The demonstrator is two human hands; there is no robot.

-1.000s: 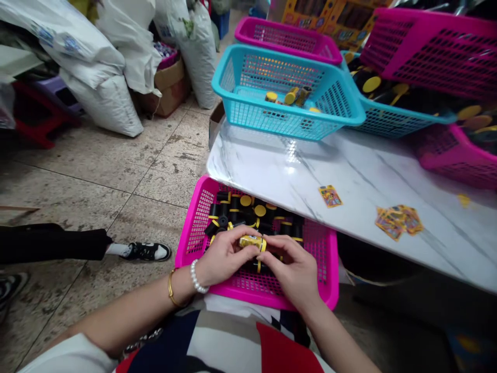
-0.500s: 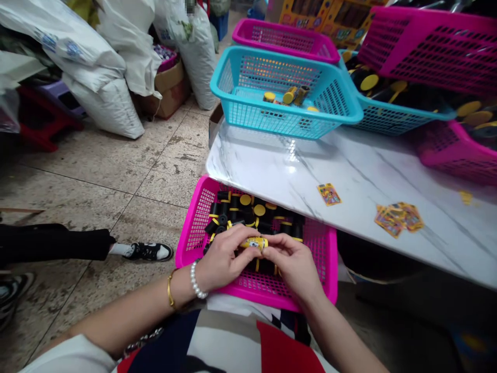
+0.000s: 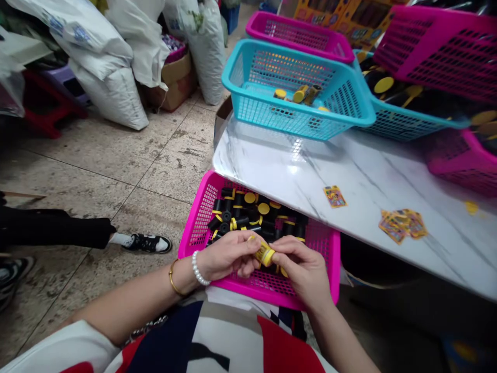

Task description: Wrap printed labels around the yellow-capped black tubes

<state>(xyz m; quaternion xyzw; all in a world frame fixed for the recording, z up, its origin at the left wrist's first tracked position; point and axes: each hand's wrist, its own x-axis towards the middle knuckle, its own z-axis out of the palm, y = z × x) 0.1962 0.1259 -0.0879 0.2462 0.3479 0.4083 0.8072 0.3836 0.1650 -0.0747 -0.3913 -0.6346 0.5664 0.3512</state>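
A small yellow tube with a printed label [image 3: 264, 253] is tilted between my hands, above the pink basket [image 3: 188, 235] on my lap. My right hand [image 3: 306, 267] pinches its right end with thumb and fingers. At its left end, my left hand [image 3: 231, 255] has thumb and index finger closed on it, the other fingers curled below. Several black tubes with yellow caps [image 3: 236, 223] lie in the basket. One yellow sticker [image 3: 334, 197] lies on the white marbled table [image 3: 264, 155], and a small pile of stickers [image 3: 403, 225] is farther right.
A blue basket [image 3: 297, 119] with several yellow-capped tubes stands on the table. More pink and blue baskets are behind it and at the right. White sacks [image 3: 120, 96] stand on the floor at the upper left. A person's leg and shoe [image 3: 149, 243] are at the left.
The yellow tube has turned from nearly level to slanting, its right end lower. My left fingers have shifted and loosened around it. The view has moved slightly.
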